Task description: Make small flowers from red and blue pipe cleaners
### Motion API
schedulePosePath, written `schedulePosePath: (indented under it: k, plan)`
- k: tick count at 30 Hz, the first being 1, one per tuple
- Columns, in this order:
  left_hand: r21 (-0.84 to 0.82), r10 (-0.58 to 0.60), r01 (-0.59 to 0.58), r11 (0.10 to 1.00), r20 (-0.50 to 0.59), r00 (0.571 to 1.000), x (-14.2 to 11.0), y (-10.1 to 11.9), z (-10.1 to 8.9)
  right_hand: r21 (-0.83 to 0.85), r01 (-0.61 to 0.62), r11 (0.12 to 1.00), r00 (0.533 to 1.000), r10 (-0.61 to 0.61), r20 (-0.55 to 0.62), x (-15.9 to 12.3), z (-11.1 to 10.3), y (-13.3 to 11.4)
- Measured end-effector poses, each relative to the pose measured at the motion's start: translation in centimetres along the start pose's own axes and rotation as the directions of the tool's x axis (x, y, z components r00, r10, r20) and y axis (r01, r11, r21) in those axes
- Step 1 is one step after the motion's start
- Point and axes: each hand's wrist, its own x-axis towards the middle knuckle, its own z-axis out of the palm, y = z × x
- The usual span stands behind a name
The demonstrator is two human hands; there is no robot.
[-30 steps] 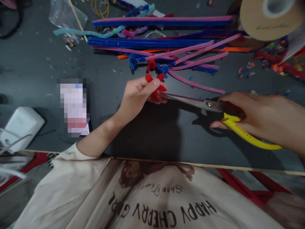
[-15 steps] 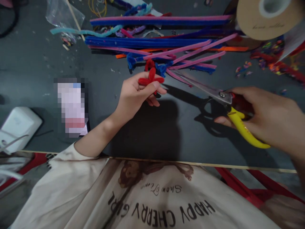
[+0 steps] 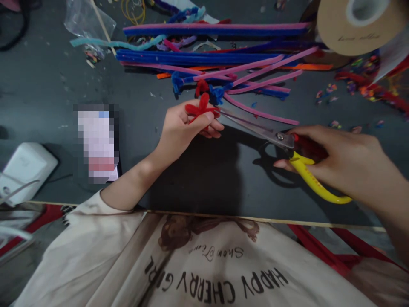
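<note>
Pinched between the thumb and fingers of my left hand (image 3: 188, 128) is a red pipe-cleaner flower (image 3: 203, 104) with several looped petals. My right hand (image 3: 348, 157) grips scissors (image 3: 302, 166) with one yellow and one red handle. The blades point left, and their tips reach the right-hand petal of the flower; whether they touch it I cannot tell. Just beyond my left hand lie another bent red pipe cleaner (image 3: 201, 88) and a twisted blue pipe cleaner (image 3: 220, 92). A pink pipe cleaner (image 3: 262, 111) lies behind the scissor blades.
Blue pipe cleaners (image 3: 198, 56) and pink ones lie in rows across the back. A ribbon spool (image 3: 332, 30) stands at back right, near colourful scraps (image 3: 364, 64). To the left are a phone (image 3: 99, 145), a white device (image 3: 28, 172) and a plastic bag (image 3: 89, 21).
My right hand has brought the scissors left, up to the flower, and the blades look closer together. The pink pipe cleaner shows more fully now. My left hand has barely moved.
</note>
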Motion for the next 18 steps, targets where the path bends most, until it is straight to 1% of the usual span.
schedulePosePath:
  k: [5,9,13,18]
  plan:
    - [-0.013,0.027,-0.027,1.0,0.017,0.999,0.1,-0.4,-0.2,0.013,0.039,0.999,0.999,-0.039,-0.001,0.3,0.0,-0.1]
    - [-0.09,0.092,-0.086,0.992,0.063,0.994,0.3,-0.9,-0.4,0.049,0.071,0.996,0.997,-0.07,-0.02,0.3,0.0,0.1]
    - [-0.156,0.141,-0.125,0.98,0.093,0.986,0.2,-1.1,-0.4,0.06,0.09,0.994,0.996,-0.09,0.001,0.3,0.0,0.3]
    - [-0.144,0.147,-0.132,0.981,0.101,0.984,0.0,-0.8,-0.4,0.069,0.112,0.991,0.994,-0.112,0.007,0.4,-0.1,0.4]
